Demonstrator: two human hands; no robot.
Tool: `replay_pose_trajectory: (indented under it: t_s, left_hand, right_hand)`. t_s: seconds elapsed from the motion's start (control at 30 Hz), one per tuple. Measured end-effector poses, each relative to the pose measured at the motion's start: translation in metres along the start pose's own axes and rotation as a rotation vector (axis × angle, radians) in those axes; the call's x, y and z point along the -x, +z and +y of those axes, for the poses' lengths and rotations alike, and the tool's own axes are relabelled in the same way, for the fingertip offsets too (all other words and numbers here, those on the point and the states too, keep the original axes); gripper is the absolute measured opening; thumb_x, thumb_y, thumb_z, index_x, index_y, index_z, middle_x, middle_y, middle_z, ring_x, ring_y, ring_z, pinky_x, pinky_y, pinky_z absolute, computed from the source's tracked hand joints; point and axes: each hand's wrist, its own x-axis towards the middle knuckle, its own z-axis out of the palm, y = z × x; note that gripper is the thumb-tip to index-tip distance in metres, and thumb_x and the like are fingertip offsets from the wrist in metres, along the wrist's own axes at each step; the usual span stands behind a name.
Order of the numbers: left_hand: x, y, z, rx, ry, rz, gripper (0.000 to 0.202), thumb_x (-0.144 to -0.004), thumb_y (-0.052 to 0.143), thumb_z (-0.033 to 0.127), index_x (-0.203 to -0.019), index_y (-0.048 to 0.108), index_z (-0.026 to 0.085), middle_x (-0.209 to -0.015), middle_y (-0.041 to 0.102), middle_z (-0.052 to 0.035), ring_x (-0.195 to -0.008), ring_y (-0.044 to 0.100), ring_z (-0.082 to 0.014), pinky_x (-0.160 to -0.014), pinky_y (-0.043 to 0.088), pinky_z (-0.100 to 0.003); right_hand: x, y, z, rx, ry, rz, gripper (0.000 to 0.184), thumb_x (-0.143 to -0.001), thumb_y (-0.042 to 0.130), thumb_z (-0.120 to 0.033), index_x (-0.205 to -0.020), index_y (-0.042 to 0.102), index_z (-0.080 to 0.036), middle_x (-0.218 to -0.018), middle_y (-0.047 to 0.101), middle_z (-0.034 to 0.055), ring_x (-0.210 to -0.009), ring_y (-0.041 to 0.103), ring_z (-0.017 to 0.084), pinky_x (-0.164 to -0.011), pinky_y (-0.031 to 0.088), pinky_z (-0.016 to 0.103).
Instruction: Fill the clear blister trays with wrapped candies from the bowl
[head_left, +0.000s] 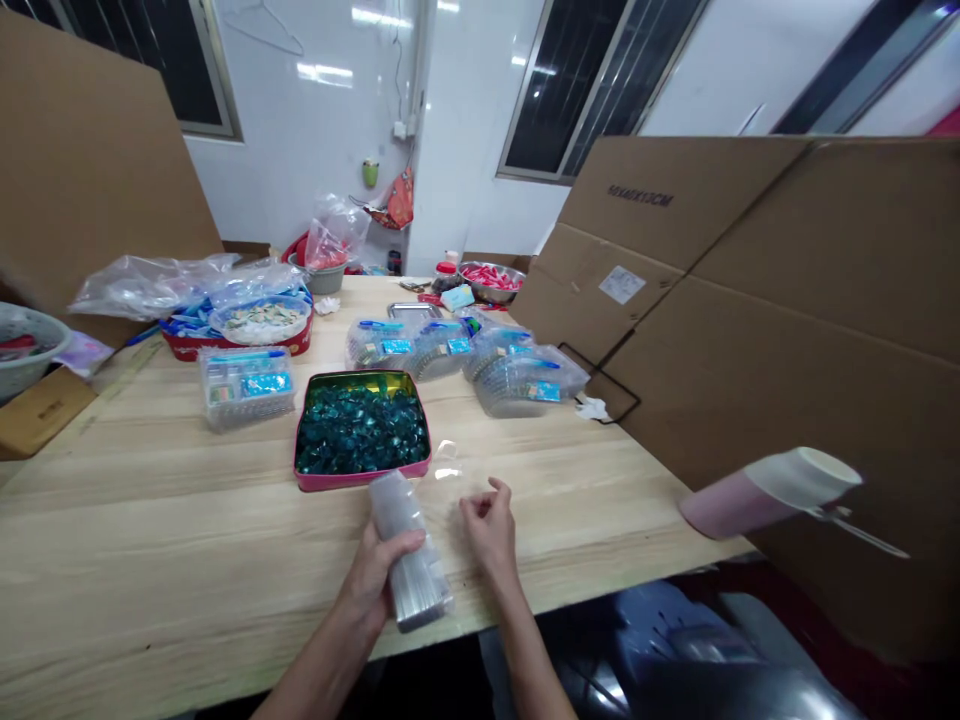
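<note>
Bundle of clear plastic sleeves [414, 575] gripped in the left hand [372, 572] over the pale wooden table's [187, 570] near edge, right hand [491, 530] beside it, curled, whether holding anything cannot be told, brown cardboard sheet [810, 230] at right printed "CM" after blurred digits, its white rectangular label [622, 284] unreadable.

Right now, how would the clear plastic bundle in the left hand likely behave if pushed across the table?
The bundle would probably slide easily, since its surface looks glossy. It seems fairly stiff as a stack, running straight beyond the left hand. Its thin layers, showing as lines near the lower end, might fan apart once released.
</note>
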Motion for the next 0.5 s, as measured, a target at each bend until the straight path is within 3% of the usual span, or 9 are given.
replay_pose_trajectory:
  t_s: [0.07, 0.13, 0.27, 0.33, 0.4, 0.5]
  left_hand:
    - [-0.001, 0.000, 0.001, -0.005, -0.004, -0.013, 0.070, -0.047, 0.081, 0.025, -0.110, 0.052, 0.015, -0.073, 0.063, -0.0010, -0.058, 0.059, -0.0164, -0.056, 0.050, -0.030]
    - [0.000, 0.000, 0.001, -0.005, -0.001, -0.007, 0.069, -0.046, 0.081, 0.026, -0.109, 0.052, 0.016, -0.073, 0.063, -0.0009, -0.059, 0.059, -0.0165, -0.056, 0.050, -0.030]
    - [0.002, 0.001, 0.000, -0.020, 0.026, 0.008, 0.066, -0.046, 0.080, 0.024, -0.105, 0.052, 0.016, -0.071, 0.060, 0.0002, -0.059, 0.056, -0.0156, -0.053, 0.048, -0.028]
    - [0.004, 0.004, -0.001, -0.026, 0.043, -0.007, 0.064, -0.047, 0.079, 0.023, -0.104, 0.052, 0.016, -0.071, 0.059, 0.0009, -0.058, 0.055, -0.0149, -0.052, 0.048, -0.027]
    - [0.005, 0.006, -0.002, -0.023, 0.052, -0.038, 0.066, -0.048, 0.080, 0.021, -0.108, 0.052, 0.017, -0.071, 0.058, 0.0016, -0.058, 0.055, -0.0145, -0.052, 0.047, -0.027]
    - [0.009, 0.010, -0.002, -0.040, 0.077, -0.104, 0.076, -0.048, 0.081, 0.017, -0.117, 0.050, 0.019, -0.077, 0.060, 0.0005, -0.063, 0.056, -0.0146, -0.056, 0.046, -0.025]
  right_hand:
    - [-0.004, -0.005, -0.002, -0.207, -0.014, 0.060, 0.043, -0.072, 0.058, -0.038, -0.107, 0.046, -0.018, -0.067, 0.056, -0.0030, -0.062, 0.059, 0.018, -0.063, 0.047, 0.031]
    - [-0.010, -0.021, -0.006, -0.237, -0.085, 0.148, 0.034, -0.074, 0.059, -0.040, -0.099, 0.051, -0.018, -0.065, 0.053, -0.0030, -0.059, 0.056, 0.017, -0.061, 0.046, 0.030]
    - [-0.029, -0.070, -0.010, 0.154, -0.436, 0.299, 0.016, -0.080, 0.056, -0.031, -0.087, 0.061, -0.017, -0.070, 0.056, 0.0018, -0.066, 0.054, 0.018, -0.072, 0.044, 0.033]
    - [-0.037, -0.084, -0.010, 0.343, -0.571, 0.260, 0.015, -0.082, 0.054, -0.029, -0.085, 0.063, -0.018, -0.074, 0.058, 0.0044, -0.073, 0.055, 0.020, -0.078, 0.042, 0.038]
    - [-0.037, -0.086, -0.011, 0.416, -0.599, 0.176, 0.016, -0.080, 0.058, -0.033, -0.084, 0.066, -0.019, -0.083, 0.061, 0.0080, -0.084, 0.056, 0.024, -0.083, 0.040, 0.042]
    - [-0.018, -0.069, -0.025, 0.188, -0.492, -0.080, 0.019, -0.078, 0.064, -0.039, -0.081, 0.068, -0.021, -0.096, 0.061, 0.0098, -0.094, 0.056, 0.026, -0.086, 0.041, 0.042]
